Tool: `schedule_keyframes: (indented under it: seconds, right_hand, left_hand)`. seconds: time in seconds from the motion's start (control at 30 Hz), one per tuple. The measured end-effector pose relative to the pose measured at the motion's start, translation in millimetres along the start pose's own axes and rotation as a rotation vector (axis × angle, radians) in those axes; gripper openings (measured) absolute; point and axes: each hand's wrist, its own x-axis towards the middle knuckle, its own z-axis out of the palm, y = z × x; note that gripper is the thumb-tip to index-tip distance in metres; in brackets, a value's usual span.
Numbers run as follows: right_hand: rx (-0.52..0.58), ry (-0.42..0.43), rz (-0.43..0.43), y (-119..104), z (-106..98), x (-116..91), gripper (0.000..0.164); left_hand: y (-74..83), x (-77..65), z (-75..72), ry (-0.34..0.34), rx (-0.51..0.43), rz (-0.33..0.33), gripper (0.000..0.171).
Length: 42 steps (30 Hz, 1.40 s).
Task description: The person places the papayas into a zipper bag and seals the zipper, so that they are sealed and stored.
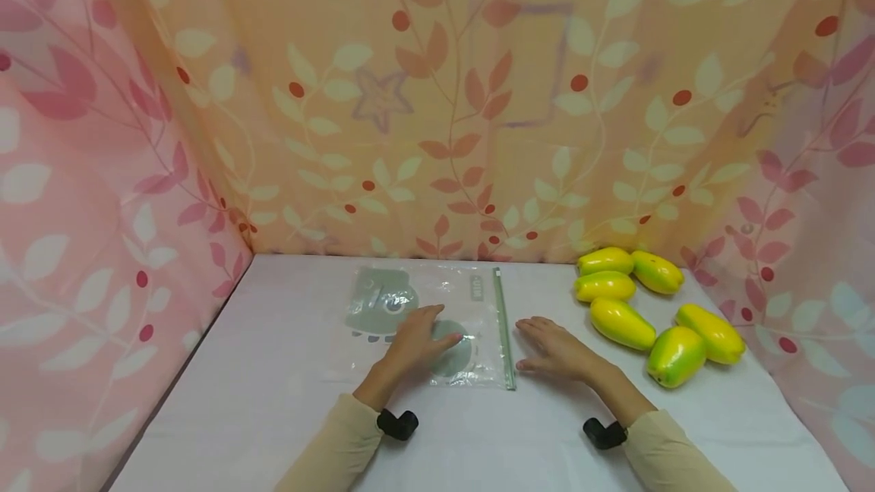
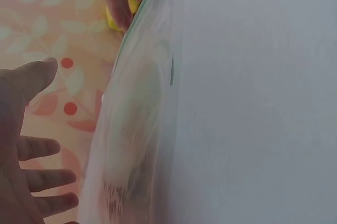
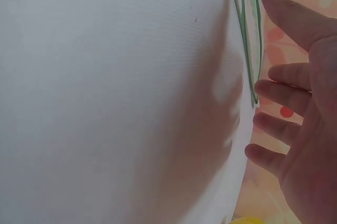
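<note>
A clear plastic zip bag (image 1: 372,308) with a green cartoon print lies flat on the white table, its green zip strip (image 1: 504,332) along the right side. My left hand (image 1: 414,342) is over the middle of the bag with its fingers spread and thumb apart; in the left wrist view its fingers (image 2: 50,176) stand out straight and hold nothing. Just right of the zip strip is my right hand (image 1: 562,351), fingers extended toward the bag. The right wrist view shows that palm and its loosely straight fingers (image 3: 284,95) with nothing in them.
Several yellow-green fruits shaped like papayas (image 1: 622,323) lie at the right of the table (image 1: 266,370), behind and beside the right hand. Patterned cloth (image 1: 437,105) hangs behind the table and on both sides. Each wrist wears a small black camera (image 1: 398,424).
</note>
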Motion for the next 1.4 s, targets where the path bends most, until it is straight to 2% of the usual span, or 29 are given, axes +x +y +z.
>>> schedule_keyframes:
  seconds: [0.37, 0.63, 0.73, 0.87, 1.1, 1.4]
  right_hand:
    - [-0.030, -0.021, -0.056, 0, -2, 8, 0.076]
    - [-0.021, -0.024, -0.075, 2, 4, 9, 0.074]
    - [-0.013, -0.019, -0.090, 3, 7, 9, 0.073]
    - [-0.005, -0.008, -0.108, 4, 11, 10, 0.072]
    - [-0.008, -0.001, -0.123, 2, 14, 10, 0.072]
    - [-0.019, 0.018, -0.149, 0, 13, 11, 0.068]
  left_hand:
    - [20.8, 12.4, 17.8, -0.008, -0.002, 0.043, 0.059]
    - [37.0, 14.7, 33.4, -0.081, -0.004, 0.079, 0.053]
    - [43.1, 14.0, 37.4, -0.091, 0.007, 0.069, 0.051]
    - [45.9, 14.0, 43.2, -0.090, 0.016, 0.054, 0.050]
    - [44.0, 15.4, 56.3, -0.071, 0.089, 0.061, 0.051]
    - [54.0, 17.7, 59.0, -0.036, 0.146, 0.040, 0.050]
